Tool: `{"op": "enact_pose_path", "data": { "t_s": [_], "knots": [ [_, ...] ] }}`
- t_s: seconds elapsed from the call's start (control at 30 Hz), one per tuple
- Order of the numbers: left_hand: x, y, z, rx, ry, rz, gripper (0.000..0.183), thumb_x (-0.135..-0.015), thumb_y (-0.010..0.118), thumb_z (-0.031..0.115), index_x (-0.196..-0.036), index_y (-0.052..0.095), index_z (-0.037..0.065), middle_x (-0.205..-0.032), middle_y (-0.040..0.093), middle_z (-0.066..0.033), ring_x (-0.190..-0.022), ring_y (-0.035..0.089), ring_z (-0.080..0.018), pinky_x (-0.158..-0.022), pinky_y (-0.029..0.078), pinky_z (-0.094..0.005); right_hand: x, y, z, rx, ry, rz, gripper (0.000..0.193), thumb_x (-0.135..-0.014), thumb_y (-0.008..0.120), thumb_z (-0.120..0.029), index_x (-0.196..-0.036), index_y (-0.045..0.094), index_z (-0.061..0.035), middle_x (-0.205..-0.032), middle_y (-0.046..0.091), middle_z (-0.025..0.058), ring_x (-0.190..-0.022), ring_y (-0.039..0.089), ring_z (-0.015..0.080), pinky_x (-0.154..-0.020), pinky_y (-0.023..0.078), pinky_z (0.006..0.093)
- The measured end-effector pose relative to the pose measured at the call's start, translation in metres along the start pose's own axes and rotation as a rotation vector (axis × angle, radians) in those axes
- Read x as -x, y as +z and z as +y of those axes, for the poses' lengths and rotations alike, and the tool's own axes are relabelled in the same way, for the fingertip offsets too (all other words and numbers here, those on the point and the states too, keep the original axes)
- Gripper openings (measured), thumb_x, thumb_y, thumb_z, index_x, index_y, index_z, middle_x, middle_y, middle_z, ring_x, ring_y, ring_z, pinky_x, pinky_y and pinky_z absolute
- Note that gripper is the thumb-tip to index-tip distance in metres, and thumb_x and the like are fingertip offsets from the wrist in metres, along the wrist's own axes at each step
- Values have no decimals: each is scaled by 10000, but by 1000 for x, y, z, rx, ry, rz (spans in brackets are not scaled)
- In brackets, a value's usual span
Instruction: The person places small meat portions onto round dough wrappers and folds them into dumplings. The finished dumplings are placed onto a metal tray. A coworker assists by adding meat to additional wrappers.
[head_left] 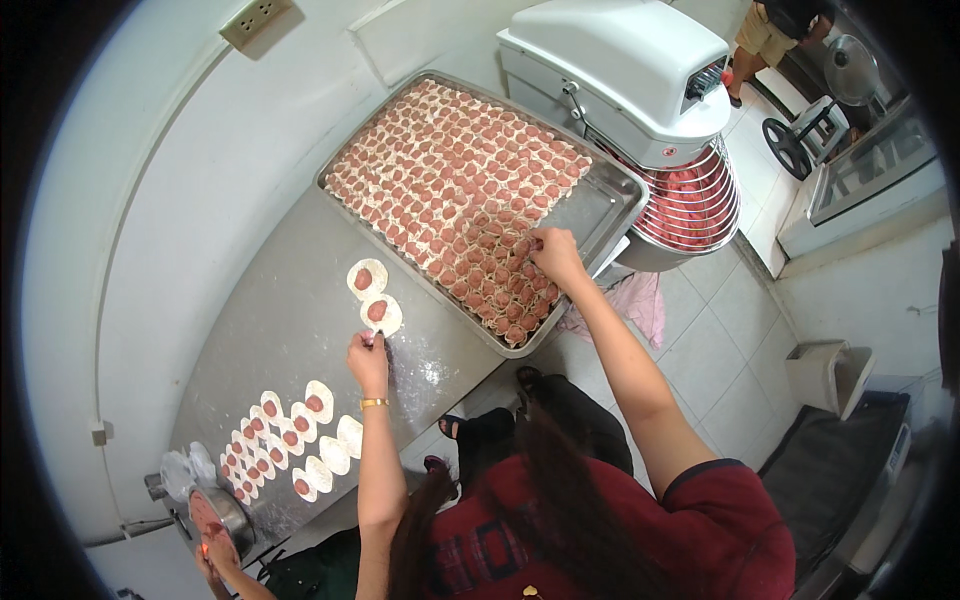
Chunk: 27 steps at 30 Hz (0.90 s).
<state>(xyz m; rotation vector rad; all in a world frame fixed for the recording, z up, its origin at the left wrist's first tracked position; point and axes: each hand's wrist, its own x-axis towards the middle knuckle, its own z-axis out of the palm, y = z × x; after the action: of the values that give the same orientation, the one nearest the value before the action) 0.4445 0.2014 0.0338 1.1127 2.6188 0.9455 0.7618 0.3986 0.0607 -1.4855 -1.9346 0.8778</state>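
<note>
My left hand [368, 362] is at the near edge of a round dough wrapper [390, 322] with a blob of pink meat filling on it; thumb and fingers pinch together there. Touching that wrapper on its far side is another filled wrapper [355, 270], lying flat. Over the large metal tray [590, 210], my right hand [556, 256] has its fingers drawn together at the right end of the dumpling rows. Whatever those fingertips hold is too small to make out. Closely packed dumplings [440, 170] with pink centres cover most of the tray.
More wrappers with meat [290, 437] lie in rows on the steel table [270, 320]. At the lower left a co-worker's hands [222, 555] are beside a steel bowl [238, 520] of meat. A white mixer [625, 75] with red contents stands behind the tray. Another person [765, 40] is far right.
</note>
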Motion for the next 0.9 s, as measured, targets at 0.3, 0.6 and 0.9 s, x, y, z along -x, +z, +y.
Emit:
{"op": "enact_pose_path", "data": {
  "t_s": [0.3,0.6,0.9],
  "knots": [
    [12,1,-14,665,-383,-56,118,-826,602,60,-934,582,20,-843,607,-57,-717,590,-155,-655,504,-294,-5,6,9,74,-77,-17,326,-649,592,-7,-963,675,-34,-768,641,217,-737,647,349,-670,500,386],
    [26,-8,-29,1397,-560,-56,226,-890,473,146,-1048,505,-11,-1035,590,-116,-949,604,-239,-843,512,-366,12,-20,-8,50,35,141,327,-695,589,-54,-1006,688,-69,-793,666,182,-734,666,283,-687,513,356],
    [54,-7,-18,1598,-573,-307,298,-911,425,156,-1117,494,-49,-1145,581,-164,-1068,581,-261,-956,464,-383,73,58,-99,-399,-289,-261,321,-737,585,21,-1046,640,-42,-957,645,81,-858,625,192,-730,505,302]
  ]
}}
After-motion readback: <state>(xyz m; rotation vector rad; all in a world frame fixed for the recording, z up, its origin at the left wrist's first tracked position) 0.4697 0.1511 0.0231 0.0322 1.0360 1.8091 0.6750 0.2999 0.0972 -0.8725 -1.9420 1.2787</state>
